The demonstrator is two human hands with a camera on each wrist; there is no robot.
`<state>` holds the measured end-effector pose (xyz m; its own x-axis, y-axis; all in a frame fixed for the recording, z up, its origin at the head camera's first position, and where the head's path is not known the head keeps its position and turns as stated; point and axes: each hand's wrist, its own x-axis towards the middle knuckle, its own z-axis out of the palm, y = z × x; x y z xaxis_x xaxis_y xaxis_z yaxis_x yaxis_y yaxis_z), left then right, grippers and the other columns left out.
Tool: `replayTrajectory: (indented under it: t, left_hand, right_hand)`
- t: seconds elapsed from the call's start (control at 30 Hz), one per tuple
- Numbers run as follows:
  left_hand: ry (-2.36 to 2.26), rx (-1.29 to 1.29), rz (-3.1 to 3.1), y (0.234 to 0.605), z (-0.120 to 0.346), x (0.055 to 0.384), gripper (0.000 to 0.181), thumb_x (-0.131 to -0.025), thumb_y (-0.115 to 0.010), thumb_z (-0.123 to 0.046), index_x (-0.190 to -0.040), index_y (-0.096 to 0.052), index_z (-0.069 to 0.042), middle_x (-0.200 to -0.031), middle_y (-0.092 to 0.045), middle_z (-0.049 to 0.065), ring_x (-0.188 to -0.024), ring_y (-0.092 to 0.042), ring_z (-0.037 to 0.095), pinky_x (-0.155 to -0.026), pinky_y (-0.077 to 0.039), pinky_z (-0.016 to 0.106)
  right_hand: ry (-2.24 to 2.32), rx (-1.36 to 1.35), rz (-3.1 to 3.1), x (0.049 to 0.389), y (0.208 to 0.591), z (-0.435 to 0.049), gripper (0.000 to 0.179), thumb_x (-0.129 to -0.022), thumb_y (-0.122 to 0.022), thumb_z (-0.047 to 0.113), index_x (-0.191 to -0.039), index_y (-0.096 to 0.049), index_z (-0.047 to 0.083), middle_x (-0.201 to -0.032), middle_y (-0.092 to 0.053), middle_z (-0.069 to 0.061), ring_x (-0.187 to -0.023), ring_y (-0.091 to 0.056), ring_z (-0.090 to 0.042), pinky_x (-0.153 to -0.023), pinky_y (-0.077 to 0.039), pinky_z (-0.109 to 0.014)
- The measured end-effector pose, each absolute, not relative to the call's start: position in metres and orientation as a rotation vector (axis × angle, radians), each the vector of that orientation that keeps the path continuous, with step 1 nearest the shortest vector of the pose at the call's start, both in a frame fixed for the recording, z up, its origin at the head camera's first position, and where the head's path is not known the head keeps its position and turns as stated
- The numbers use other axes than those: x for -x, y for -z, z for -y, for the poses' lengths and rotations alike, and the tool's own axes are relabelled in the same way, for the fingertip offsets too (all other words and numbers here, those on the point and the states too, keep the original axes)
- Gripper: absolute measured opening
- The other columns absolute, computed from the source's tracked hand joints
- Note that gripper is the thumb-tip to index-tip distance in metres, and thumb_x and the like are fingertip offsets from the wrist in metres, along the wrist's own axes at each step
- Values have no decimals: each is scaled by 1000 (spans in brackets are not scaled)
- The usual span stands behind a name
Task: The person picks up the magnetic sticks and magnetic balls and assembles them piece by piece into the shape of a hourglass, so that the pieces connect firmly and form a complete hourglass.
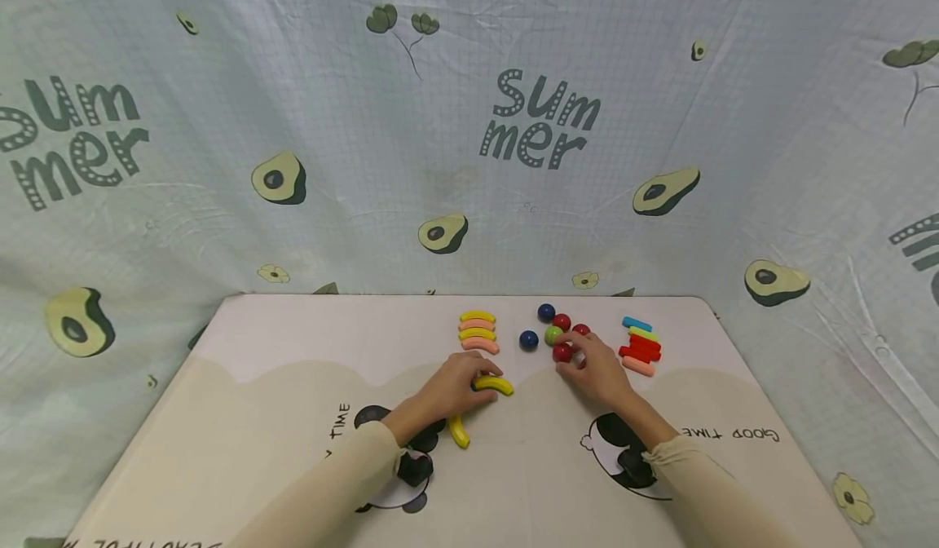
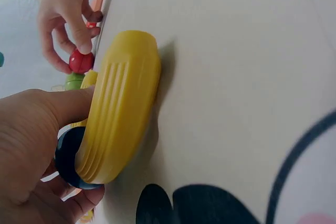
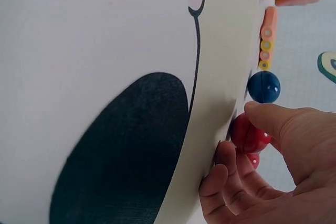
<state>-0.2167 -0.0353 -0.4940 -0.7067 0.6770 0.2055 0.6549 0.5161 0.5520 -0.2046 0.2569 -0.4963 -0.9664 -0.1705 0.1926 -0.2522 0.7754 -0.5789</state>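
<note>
My left hand is curled around a yellow toy banana, which juts out to the right between thumb and fingers. A dark blue ball shows in the same grasp, overlapped by the banana's near end in the left wrist view. Another yellow banana lies beneath the left wrist. On the right, my other hand pinches a red ball between thumb and fingertips. Beside it sit a green ball, a blue ball and more red balls.
Yellow and pink curved pieces form a row beyond the left hand. Right of the balls, several short coloured sticks lie close together. Another blue ball is near the table's back edge. A printed cloth hangs behind the table.
</note>
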Motion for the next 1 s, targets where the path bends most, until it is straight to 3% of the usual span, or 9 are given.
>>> replayTrajectory:
  t: [0.13,0.5,0.7,1.0]
  left_hand:
    - [-955,-1204,-2708,496,33,218,22,-89,-82,-14,-110,-78,-8,-95,-70,0,-77,-52,11,-68,-42,22]
    - [-984,-1187,-2724,494,34,217,17,-90,-80,-10,-106,-76,-7,-97,-73,2,-82,-60,13,-75,-50,25]
    - [-1042,-1168,-2751,492,40,218,16,-88,-82,-9,-101,-74,-5,-91,-72,3,-77,-59,14,-72,-51,26]
    - [-1093,-1004,-2740,489,51,219,15,-88,-82,-12,-101,-77,-8,-88,-72,-2,-74,-59,12,-68,-51,24]
  right_hand:
    - [-954,-338,2828,204,497,-257,39,-89,-81,12,-124,-65,10,-105,-66,-10,-85,-60,-23,-76,-54,-34]
    - [-961,-286,2863,201,498,-261,37,-89,-80,13,-121,-62,13,-112,-71,-12,-83,-61,-22,-76,-54,-34]
    - [-980,-305,2860,198,497,-265,36,-90,-79,12,-121,-61,11,-116,-70,-13,-85,-61,-23,-76,-54,-32]
    - [-1012,-320,2831,196,494,-270,35,-90,-78,9,-119,-59,9,-118,-69,-14,-86,-60,-22,-76,-54,-28]
